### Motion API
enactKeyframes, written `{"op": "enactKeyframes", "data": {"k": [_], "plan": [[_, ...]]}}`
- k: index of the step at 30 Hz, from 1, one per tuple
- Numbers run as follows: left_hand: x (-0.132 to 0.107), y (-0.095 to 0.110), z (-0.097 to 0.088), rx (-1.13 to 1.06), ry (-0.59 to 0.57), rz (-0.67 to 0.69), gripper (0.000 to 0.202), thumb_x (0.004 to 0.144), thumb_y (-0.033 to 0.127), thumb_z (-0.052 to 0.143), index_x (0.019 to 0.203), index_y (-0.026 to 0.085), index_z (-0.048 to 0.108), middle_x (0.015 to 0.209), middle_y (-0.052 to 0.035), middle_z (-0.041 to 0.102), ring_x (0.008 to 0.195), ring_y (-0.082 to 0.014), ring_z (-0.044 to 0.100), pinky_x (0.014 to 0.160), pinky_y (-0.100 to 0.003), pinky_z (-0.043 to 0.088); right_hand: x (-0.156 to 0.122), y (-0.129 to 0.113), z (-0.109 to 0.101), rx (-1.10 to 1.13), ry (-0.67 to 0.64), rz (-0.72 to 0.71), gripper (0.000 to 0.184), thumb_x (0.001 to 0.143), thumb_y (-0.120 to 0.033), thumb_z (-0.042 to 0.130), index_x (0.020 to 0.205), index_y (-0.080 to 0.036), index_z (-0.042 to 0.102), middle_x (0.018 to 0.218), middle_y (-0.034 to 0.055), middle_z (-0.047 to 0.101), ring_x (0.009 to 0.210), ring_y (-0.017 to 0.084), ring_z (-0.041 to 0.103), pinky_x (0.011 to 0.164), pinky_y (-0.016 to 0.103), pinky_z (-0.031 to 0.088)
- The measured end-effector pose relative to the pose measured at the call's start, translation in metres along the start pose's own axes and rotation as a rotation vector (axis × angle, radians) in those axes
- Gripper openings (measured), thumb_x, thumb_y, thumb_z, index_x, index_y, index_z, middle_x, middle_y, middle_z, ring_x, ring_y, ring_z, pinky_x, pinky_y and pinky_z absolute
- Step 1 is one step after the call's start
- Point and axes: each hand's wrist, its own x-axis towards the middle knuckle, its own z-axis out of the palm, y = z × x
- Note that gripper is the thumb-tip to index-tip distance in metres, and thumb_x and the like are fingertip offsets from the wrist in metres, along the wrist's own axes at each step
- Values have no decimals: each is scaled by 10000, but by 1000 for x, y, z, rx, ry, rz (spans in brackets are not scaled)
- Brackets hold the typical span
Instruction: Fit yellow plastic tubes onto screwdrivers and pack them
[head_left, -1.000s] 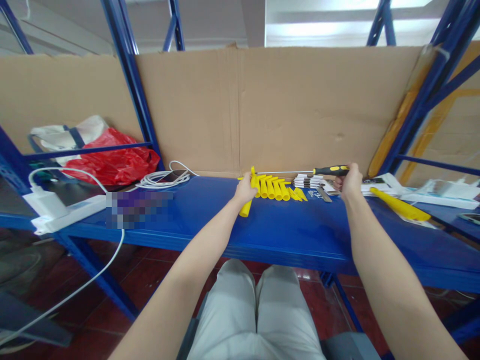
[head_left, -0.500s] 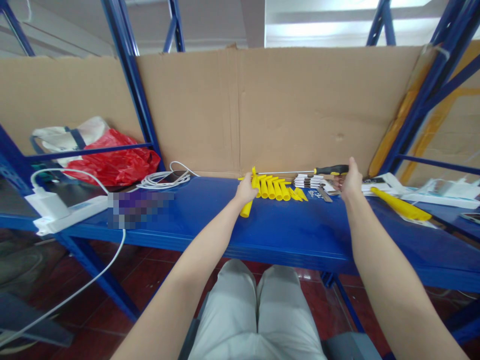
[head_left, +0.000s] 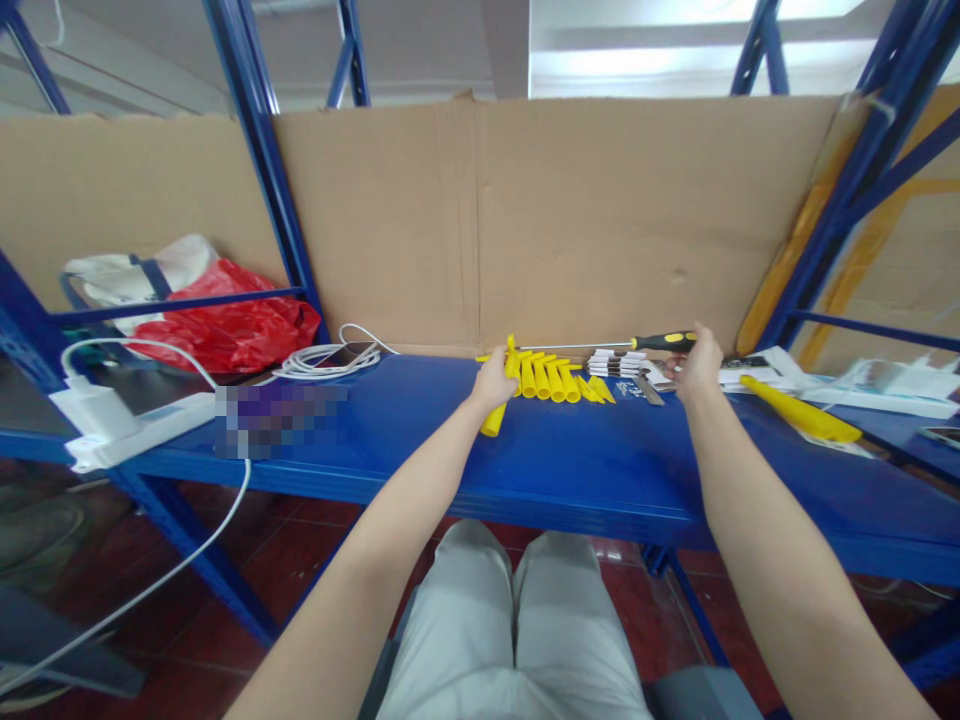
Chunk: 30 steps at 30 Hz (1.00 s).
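Note:
My left hand (head_left: 495, 379) is closed around a yellow plastic handle (head_left: 492, 421), whose hollow round end points toward me. In my right hand (head_left: 699, 362) is a screwdriver (head_left: 664, 342) with a black and yellow grip. Its long shaft lies level, and the tip reaches the far end of the yellow handle; whether it sits in a screw there is too small to tell. Just right of my left hand, several similar yellow handles (head_left: 556, 386) lie in a row. Smaller yellow pieces (head_left: 596, 390) lie beside them, followed by a metal blade (head_left: 649, 389).
White-and-brown stacked strips (head_left: 611, 363) lie below the screwdriver shaft. A larger yellow tool (head_left: 802, 410) rests at the right. A cardboard sheet (head_left: 600, 220) stands behind the blue shelf (head_left: 570, 470). A coiled white cable (head_left: 322, 360), power strip (head_left: 142, 430) and red bag (head_left: 232, 315) are left.
The screwdriver grip has turned in my right hand, showing more yellow, and my right hand has shifted slightly. My left hand stays on the yellow handle.

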Motion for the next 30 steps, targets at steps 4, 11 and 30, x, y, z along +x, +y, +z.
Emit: {"op": "enactKeyframes", "data": {"k": [4, 11, 30], "plan": [[-1, 1, 1, -16, -4, 5, 634, 710, -6, 626, 1300, 196, 515, 1234, -81, 671, 1149, -235, 639, 909, -302, 522, -3, 2, 0, -60, 58, -71, 307, 1001, -427, 431, 766, -235, 385, 489, -93, 360, 348, 77, 318, 311, 192, 219], [1, -2, 1, -1, -3, -33, 617, 745, 34, 620, 1327, 190, 484, 1237, -102, 659, 1104, -247, 659, 871, -313, 537, -10, -1, 1, -52, 62, -9, 318, 972, -243, 483, 697, -240, 324, 398, -115, 228, 320, 67, 212, 315, 192, 156], [2, -3, 2, 8, -2, -29, 613, 744, 39, 625, 1317, 201, 480, 1251, -96, 658, 1100, -230, 665, 883, -298, 528, -3, 0, -2, -67, 4, 102, 202, 946, -271, 406, 748, -226, 405, 476, -65, 375, 324, 76, 285, 277, 170, 205]]}}
